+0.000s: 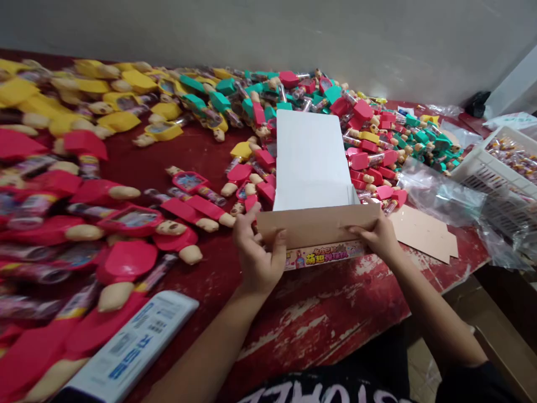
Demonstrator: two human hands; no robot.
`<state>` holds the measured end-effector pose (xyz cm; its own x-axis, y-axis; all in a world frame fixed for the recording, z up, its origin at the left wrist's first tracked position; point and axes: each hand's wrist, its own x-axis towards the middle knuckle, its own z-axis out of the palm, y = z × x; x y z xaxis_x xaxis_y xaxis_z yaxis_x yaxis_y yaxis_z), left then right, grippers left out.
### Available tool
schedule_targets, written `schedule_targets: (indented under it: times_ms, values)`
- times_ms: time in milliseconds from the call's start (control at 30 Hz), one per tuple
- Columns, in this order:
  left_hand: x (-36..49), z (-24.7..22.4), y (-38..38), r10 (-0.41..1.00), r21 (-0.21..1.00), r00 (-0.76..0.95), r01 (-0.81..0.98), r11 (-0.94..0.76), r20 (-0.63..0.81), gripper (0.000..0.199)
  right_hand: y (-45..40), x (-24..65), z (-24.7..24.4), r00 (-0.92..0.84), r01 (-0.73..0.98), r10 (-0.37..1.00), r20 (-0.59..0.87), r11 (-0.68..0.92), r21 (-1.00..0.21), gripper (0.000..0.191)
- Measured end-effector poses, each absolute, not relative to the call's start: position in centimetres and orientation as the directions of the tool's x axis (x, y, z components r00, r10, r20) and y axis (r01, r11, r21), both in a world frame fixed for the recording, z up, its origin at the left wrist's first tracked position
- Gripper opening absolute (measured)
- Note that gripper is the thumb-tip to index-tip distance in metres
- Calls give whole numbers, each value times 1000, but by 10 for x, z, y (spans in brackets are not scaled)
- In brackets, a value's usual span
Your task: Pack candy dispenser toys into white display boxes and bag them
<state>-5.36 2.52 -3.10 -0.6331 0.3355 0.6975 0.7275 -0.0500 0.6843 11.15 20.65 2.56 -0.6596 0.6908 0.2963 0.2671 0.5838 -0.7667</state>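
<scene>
A cardboard display box point(312, 224) stands near the front edge of the red table, its white lid panel point(310, 154) raised at the back. The front wall shows brown card above a printed strip with colourful lettering. My left hand point(260, 252) grips the left end of this wall, thumb on the front and fingers behind. At the right end my right hand point(377, 235) pinches the wall, thumb on the outer face and fingers partly hidden. Pink toys with candy tubes point(193, 210) lie just left of my left hand.
Yellow toys point(134, 84), green toys point(222, 101) and more pink ones cover the table's back and left. A white-and-blue box point(138, 344) lies front left. Flat cardboard pieces point(423, 232), plastic bags point(440, 187) and a white basket point(482, 159) of small wrapped items are at right.
</scene>
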Motion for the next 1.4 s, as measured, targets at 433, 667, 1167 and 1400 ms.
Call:
schedule_targets:
  times_ms: [433, 667, 1167, 1400]
  values:
    - [-41, -23, 4, 695, 244, -265, 961, 131, 668, 107, 189, 114, 38, -758, 392, 508, 409, 856, -337, 85]
    - [-35, -31, -5, 686, 193, -206, 976, 97, 697, 101, 185, 93, 31, -943, 328, 331, 24, 941, -89, 108]
    - [-24, -26, -6, 718, 152, -131, 988, 36, 684, 72, 185, 104, 53, -928, 283, 193, -320, 921, -268, 107]
    - [-22, -19, 1, 726, 107, -62, 994, -17, 685, 67, 197, 104, 53, -875, 314, 131, -466, 886, -340, 104]
